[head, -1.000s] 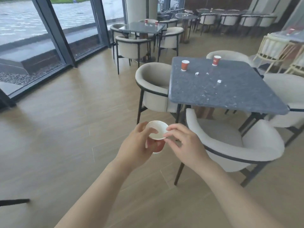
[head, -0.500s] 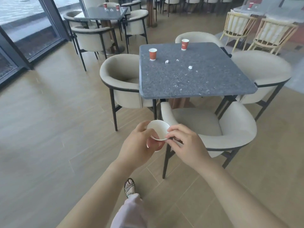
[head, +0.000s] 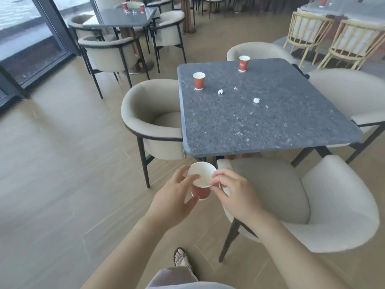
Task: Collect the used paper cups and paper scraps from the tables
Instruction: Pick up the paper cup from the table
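Note:
My left hand (head: 174, 200) grips a red paper cup (head: 201, 180) with a white inside, held in front of me. My right hand (head: 235, 195) pinches the cup's rim on its right side. Ahead stands a dark speckled table (head: 260, 130). Two red paper cups stand on it, one (head: 199, 80) at the far left and another (head: 244, 63) at the far edge. Small white paper scraps (head: 220, 92) (head: 256, 100) (head: 235, 88) lie between the cups and the table's middle.
Cream armchairs surround the table: one (head: 291, 205) right before me, one (head: 154, 119) on the left, one (head: 350, 94) on the right. A second table (head: 118, 19) with two red cups (head: 133, 7) stands at the back left. Yellow-framed chairs (head: 329, 36) are at the back right.
I have walked closer to the speckled table, which now fills more of the view. Both hands keep their hold on the cup.

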A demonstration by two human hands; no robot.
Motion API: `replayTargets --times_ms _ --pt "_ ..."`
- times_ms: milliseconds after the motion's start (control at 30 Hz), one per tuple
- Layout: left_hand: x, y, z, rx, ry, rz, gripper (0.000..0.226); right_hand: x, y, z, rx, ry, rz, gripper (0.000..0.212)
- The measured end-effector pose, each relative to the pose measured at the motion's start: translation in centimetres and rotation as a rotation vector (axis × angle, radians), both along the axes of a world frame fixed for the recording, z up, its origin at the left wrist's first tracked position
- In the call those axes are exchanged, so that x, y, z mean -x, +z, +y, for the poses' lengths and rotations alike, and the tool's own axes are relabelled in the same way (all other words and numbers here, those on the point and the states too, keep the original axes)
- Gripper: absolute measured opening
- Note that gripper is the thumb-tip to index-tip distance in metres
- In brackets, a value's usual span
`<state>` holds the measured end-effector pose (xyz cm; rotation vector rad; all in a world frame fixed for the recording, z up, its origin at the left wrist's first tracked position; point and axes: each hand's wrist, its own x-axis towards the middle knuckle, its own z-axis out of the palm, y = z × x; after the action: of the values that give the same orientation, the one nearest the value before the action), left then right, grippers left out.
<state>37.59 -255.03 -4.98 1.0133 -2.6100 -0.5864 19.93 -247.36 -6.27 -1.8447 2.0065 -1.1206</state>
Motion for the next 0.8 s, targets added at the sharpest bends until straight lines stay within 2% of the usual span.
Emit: replayTargets --times_ms 300,600,800 --pt "2.7 -0.8 -15.0 -0.027 -0.062 -0.111 0.066 3.4 -2.1 -14.2 -0.077 -0.026 -0.035 0.011" --pt "11.1 -2.0 -28.6 -0.043 -0.166 -0.18 0.064 11.0 -4.3 -26.7 -0.113 -0.105 -0.029 0.011" --pt "18.3 -3.3 -37.0 -0.009 -0.26 -0.367 0.063 17.4 -5.5 -34.0 -0.155 -0.194 -0.058 0.007"
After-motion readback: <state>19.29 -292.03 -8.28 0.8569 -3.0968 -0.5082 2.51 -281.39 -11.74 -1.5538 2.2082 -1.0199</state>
